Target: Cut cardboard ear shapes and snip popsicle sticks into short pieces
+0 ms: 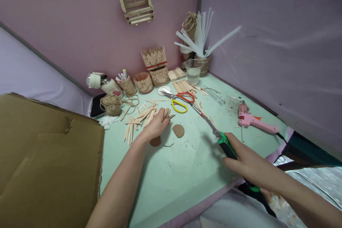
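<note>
My right hand is wrapped round a green-and-black handle of long metal shears; their far end reaches toward the scissors. My left hand is closed at the right edge of a pile of flat wooden sticks. Stick ends show by its fingertips, but what it grips is partly hidden. A brown rounded piece lies under that wrist, and a tan cardboard disc rests just to the right. Beyond them lie scissors with one red and one yellow handle, blades over a white disc.
A pink glue gun lies at right. Along the back stand a cup of water, white glue sticks, stick-covered holders and a bottle. Twine sits at left, near a large cardboard sheet.
</note>
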The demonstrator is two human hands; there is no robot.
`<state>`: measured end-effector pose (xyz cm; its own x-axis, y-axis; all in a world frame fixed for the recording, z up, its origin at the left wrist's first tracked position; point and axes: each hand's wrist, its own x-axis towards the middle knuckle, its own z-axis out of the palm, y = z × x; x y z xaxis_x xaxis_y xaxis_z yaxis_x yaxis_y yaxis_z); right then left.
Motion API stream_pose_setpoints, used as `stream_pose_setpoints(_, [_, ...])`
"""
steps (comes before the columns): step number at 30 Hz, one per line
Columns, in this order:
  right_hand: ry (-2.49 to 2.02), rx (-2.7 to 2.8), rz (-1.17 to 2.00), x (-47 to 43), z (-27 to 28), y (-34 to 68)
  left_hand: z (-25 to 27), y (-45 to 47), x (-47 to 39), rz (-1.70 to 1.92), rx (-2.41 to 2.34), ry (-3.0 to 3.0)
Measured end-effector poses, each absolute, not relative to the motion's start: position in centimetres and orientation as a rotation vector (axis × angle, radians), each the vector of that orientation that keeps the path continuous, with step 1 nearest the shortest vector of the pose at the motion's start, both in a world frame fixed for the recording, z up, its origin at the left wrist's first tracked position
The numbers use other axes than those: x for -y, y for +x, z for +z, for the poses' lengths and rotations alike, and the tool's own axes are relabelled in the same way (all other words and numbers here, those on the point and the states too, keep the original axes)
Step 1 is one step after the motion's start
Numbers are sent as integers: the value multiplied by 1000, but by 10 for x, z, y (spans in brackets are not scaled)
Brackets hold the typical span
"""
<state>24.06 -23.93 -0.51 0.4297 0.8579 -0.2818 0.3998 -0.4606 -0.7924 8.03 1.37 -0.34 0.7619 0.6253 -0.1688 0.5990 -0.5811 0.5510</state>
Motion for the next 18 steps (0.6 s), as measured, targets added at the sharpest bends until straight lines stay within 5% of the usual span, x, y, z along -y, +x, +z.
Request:
stream_pose_setpoints(4, [-2408,1428,289,216,-22,242,-7,86,-8,328,-631,1807])
stream_pose_setpoints(7, [-2472,1531,97,205,-37,240,-10,90,-2,397,-609,1682])
stream_pose_setpoints(14, [-2227,1609,10,209,-42,239,-9,69,55,547,-550,1675])
stream_pose_setpoints(18, [-1774,1639,228,208,-19,222,-24,58,100,558,-570,1635])
